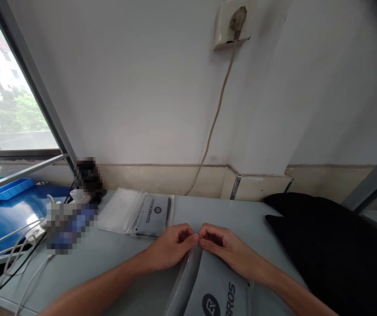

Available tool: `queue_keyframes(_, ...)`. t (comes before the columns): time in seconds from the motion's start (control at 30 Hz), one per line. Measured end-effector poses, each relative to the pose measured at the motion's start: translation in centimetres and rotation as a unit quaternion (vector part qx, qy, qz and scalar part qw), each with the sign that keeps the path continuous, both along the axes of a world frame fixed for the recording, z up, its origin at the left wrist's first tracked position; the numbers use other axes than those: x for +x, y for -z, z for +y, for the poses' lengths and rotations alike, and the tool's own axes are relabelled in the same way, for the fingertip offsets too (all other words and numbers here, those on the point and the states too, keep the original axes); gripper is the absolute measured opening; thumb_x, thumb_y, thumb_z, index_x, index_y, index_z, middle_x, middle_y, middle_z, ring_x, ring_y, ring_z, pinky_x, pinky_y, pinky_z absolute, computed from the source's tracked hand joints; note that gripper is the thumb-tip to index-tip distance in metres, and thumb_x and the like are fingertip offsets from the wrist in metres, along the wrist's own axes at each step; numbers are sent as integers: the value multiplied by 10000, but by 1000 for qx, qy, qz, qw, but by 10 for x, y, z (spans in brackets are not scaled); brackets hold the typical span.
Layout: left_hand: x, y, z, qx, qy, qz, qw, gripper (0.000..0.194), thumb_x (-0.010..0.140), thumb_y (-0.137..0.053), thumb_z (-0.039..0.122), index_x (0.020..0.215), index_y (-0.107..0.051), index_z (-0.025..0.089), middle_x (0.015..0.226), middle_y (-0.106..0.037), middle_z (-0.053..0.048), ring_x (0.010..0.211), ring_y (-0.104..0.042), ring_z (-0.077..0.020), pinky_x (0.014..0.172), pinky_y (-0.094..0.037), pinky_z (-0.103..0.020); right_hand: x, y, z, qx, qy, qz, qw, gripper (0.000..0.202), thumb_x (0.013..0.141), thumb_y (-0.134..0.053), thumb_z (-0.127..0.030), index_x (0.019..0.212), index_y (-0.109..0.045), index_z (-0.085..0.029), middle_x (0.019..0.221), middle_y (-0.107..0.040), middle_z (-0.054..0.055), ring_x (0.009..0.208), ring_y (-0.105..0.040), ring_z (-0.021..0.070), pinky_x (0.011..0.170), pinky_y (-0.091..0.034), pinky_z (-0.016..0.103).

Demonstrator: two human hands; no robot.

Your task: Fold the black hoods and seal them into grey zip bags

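Observation:
Both hands meet over the table at the upper edge of a clear plastic bag [184,281]. A grey packet [223,274] with a black round logo and "ROCKBROS" lettering lies in or under the plastic; its lower part runs out of view. My left hand [170,249] pinches the bag's edge between thumb and curled fingers. Almost touching it, my right hand [231,250] pinches the same edge, with its wrist over the packet. Just beyond my left hand, a similar grey packet [155,215] lies in clear plastic, beside several flat clear bags [119,211].
Black fabric [333,250] covers the table's right side. White cables [19,245] and a white power strip [35,235] lie at left, near a pixelated patch. A blue tray [8,189] sits by the window. A cord [215,118] hangs from a wall socket [231,26].

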State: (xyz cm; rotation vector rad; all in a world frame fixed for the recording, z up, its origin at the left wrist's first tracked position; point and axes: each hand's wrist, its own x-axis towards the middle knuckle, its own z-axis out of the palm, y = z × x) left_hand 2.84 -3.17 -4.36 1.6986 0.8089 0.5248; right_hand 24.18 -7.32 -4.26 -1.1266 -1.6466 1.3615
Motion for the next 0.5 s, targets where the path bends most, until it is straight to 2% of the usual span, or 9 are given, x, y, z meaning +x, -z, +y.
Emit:
queue_keyframes(0.1, 0, -1, -1, 14, 22, 2, 1000, 466, 980, -548, 661, 890, -549, 205, 665, -435, 56, 590, -394, -117, 550, -285, -249, -1, -1, 0, 3, 3, 15, 1000, 389, 916, -701, -590, 780, -617, -235, 751, -546, -28, 712, -463, 171, 654, -382, 279)
queue_keyframes(0.2, -1, -5, 0, 9, 39, -6, 999, 463, 979, -556, 657, 871, -535, 207, 678, -415, 55, 615, -375, -120, 580, -281, -258, 1, -3, 3, 10, 44, 23, 999, 387, 909, -690, -590, 766, -625, -236, 729, -525, -27, 707, -461, 174, 655, -382, 284)
queue_keyframes(0.27, -4, -11, 2, 20, 42, -8, 999, 457, 975, -576, 636, 831, -524, 206, 696, -410, 50, 633, -367, -120, 596, -287, -261, 6, -4, 8, 5, 112, 27, 993, 387, 867, -715, -594, 739, -631, -239, 694, -502, -31, 669, -444, 171, 621, -370, 284)
queue_keyframes(0.37, -14, -21, 11, 36, 51, 6, 998, 449, 969, -593, 616, 797, -522, 208, 703, -433, 43, 636, -402, -121, 600, -311, -260, 22, -4, 17, 5, 240, 43, 970, 351, 799, -760, -556, 700, -628, -245, 689, -517, -25, 652, -443, 177, 586, -358, 286)
queue_keyframes(0.43, -23, -27, 21, 26, 59, 26, 998, 446, 958, -594, 629, 813, -536, 212, 726, -517, 25, 636, -491, -131, 595, -364, -260, 34, -2, 24, 15, 308, 57, 950, 308, 789, -757, -517, 702, -624, -254, 706, -536, -20, 664, -451, 187, 577, -353, 288)
queue_keyframes(0.5, -32, -29, 33, 18, 40, 43, 998, 448, 943, -603, 644, 838, -549, 212, 791, -618, -6, 659, -573, -144, 596, -425, -262, 45, 1, 30, 19, 361, 74, 930, 270, 793, -741, -488, 713, -621, -260, 705, -533, -20, 658, -447, 189, 561, -349, 290)
